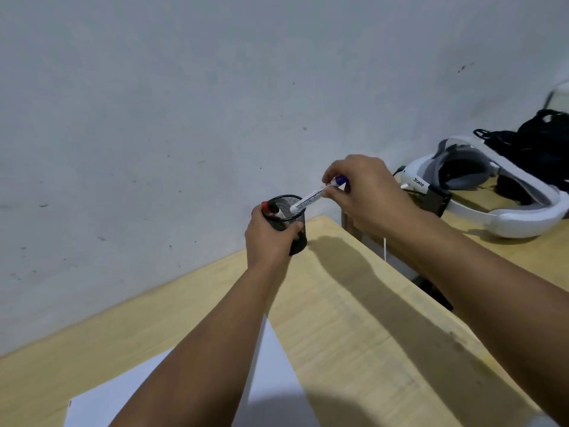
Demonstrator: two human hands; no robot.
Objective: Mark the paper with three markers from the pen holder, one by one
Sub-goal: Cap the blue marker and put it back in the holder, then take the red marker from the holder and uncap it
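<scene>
The left hand (271, 232) covers most of the pen holder (291, 224); the marker (311, 200) tip sits hidden inside its rim; the left forearm hides part of the paper (123, 392), which runs off the bottom edge; marker lettering is too blurred to read.

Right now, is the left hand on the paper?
No, the left hand grips the pen holder, away from the paper.

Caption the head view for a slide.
Left hand grips mesh pen holder while right hand holds blue-capped marker at its rim.
</scene>
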